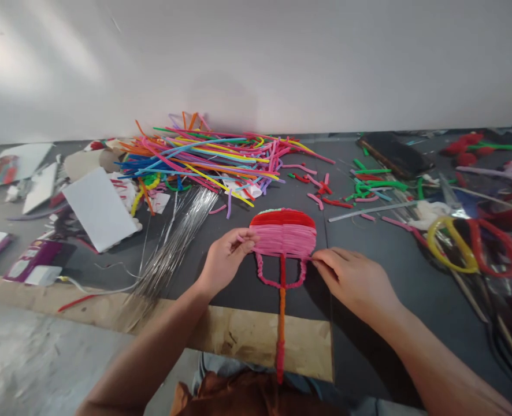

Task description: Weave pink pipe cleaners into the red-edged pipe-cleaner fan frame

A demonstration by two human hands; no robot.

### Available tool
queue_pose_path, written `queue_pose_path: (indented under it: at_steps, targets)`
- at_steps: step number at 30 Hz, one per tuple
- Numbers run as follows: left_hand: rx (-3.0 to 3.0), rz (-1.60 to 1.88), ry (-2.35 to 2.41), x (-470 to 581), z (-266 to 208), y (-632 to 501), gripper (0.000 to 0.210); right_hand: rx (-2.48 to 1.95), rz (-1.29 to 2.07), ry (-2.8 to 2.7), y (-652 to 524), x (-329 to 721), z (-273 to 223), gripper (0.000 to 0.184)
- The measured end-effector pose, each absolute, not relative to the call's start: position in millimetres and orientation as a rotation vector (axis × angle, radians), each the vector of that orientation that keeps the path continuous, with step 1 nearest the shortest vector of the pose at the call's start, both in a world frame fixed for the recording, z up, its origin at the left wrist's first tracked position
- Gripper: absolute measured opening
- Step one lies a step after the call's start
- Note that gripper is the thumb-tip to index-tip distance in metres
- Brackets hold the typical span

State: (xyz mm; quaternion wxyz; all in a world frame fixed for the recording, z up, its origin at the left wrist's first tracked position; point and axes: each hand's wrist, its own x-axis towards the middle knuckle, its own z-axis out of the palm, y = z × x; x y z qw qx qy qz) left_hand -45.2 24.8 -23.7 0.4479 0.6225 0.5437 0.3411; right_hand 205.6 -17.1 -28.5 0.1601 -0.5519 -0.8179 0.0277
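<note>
A flat pipe-cleaner figure [271, 234] lies before me on the dark table. Its rounded body has pale green at the top edge, then red, then wide pink rows; below hangs a twisted pink loop outline [302, 274]. Down the middle runs a stem [282, 315] wrapped red, orange and pinkish red, reaching past the table's near edge. My left hand [226, 257] pinches the left edge of the pink rows, with a short pink end showing by the fingers. On the right side, my right hand [353, 277] pinches a pink pipe-cleaner end close to the body; its fingertips partly hide it.
A heap of coloured pipe cleaners [212, 156] lies at the back. Thin clear or metallic sticks [182, 237] and a white card [102, 209] are to the left. Scissors with yellow and red handles [453, 254], a dark phone-like slab [394, 156] and green offcuts [375, 188] lie right.
</note>
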Motion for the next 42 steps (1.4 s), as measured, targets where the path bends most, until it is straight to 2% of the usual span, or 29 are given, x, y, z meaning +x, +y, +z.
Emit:
queue_pose_path:
  at_steps: [4, 9, 16, 22, 26, 29, 33, 37, 42]
  targets:
    - [2.138, 0.703, 1.283, -47, -23, 23, 0.019, -1.585, 0.127, -2.295, -16, 205, -31, 0.022]
    - [2.375, 0.641, 1.175, -52, -23, 25, 0.023, -1.596, 0.173, -2.266, -15, 204, -31, 0.022]
    - [2.187, 0.764, 1.230, -52, -22, 25, 0.018, -1.627, 0.376, -2.189, -12, 231, -22, 0.021]
    - [1.869, 0.779, 1.372, -52, -30, 26, 0.022, -1.760, 0.851, -1.555, -8, 255, -11, 0.023]
    - [1.702, 0.820, 1.400, -51, -34, 26, 0.028, -1.499, 1.195, -1.149, -5, 243, -18, 0.025]
    - [1.756, 0.819, 1.366, -50, -33, 26, 0.026, -1.435, 1.298, -1.088, -3, 227, -25, 0.026]
    - [1.948, 0.840, 1.258, -49, -30, 27, 0.018, -1.566, 1.180, -1.389, -5, 212, -29, 0.023]
    - [2.100, 0.863, 1.213, -48, -33, 26, 0.016, -1.519, 0.741, -1.896, -8, 206, -32, 0.018]
    - [2.158, 0.911, 1.178, -47, -35, 27, 0.015, -1.442, 0.386, -2.153, -6, 198, -30, 0.021]
